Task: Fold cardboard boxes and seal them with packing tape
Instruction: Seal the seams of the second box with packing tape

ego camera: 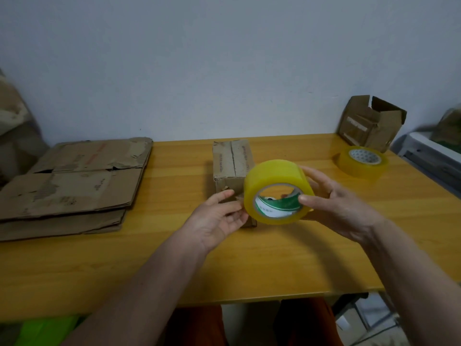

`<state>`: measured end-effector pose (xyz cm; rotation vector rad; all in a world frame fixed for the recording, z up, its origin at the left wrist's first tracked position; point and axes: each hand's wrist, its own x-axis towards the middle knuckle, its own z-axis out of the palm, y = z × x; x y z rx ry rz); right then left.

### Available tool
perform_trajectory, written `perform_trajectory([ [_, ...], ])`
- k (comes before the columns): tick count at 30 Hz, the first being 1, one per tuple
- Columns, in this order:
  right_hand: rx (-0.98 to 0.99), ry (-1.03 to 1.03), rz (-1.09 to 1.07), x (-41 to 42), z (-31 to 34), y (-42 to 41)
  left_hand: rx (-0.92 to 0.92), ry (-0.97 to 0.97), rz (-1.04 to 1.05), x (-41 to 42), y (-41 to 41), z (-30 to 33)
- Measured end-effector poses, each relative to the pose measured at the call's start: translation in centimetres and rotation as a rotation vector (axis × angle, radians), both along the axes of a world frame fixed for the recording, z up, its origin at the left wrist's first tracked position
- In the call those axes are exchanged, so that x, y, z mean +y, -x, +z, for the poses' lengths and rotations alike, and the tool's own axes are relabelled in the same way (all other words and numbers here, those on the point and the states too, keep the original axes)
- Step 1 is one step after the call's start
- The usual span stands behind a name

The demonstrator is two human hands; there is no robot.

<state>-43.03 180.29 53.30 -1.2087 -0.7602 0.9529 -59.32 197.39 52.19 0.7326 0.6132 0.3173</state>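
Observation:
A yellow roll of packing tape (275, 179) hangs in the air above the table's middle. My right hand (341, 208) grips it from the right, thumb across the core opening. My left hand (219, 221) is at the roll's left edge, fingers loosely spread and touching it. Just behind the roll stands a small folded cardboard box (230, 159), flaps closed on top, its lower front hidden by the roll and my left hand.
A stack of flattened cardboard boxes (74, 181) lies on the left of the wooden table (174, 258). A second tape roll (361, 164) lies flat at the back right, beside an open box (371, 123) against the wall.

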Motion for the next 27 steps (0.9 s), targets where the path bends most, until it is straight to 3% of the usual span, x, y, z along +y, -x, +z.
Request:
perform_trajectory([
  [3,-0.103,0.043,-0.044,0.1,-0.1,0.6,-0.005,0.093,-0.008,-0.3,-0.2,0.4],
  [7,-0.357,0.017,-0.308,1.4,-1.6,0.9,-0.007,0.114,-0.037,-1.3,-0.5,0.2],
  [10,-0.518,0.038,-0.465,2.3,-2.5,1.1,0.042,0.019,0.042,-1.6,-1.0,0.0],
  [18,-0.830,0.100,-0.628,2.8,-2.0,1.8,0.135,-0.293,0.132,-1.3,-0.5,0.0],
  [24,-1.046,0.162,-0.684,2.4,-2.7,1.4,0.110,-0.213,0.195,-0.1,0.5,0.0],
  [27,-1.001,0.173,-0.773,2.7,-2.9,0.7,0.055,-0.080,0.177,0.3,0.7,0.5],
])
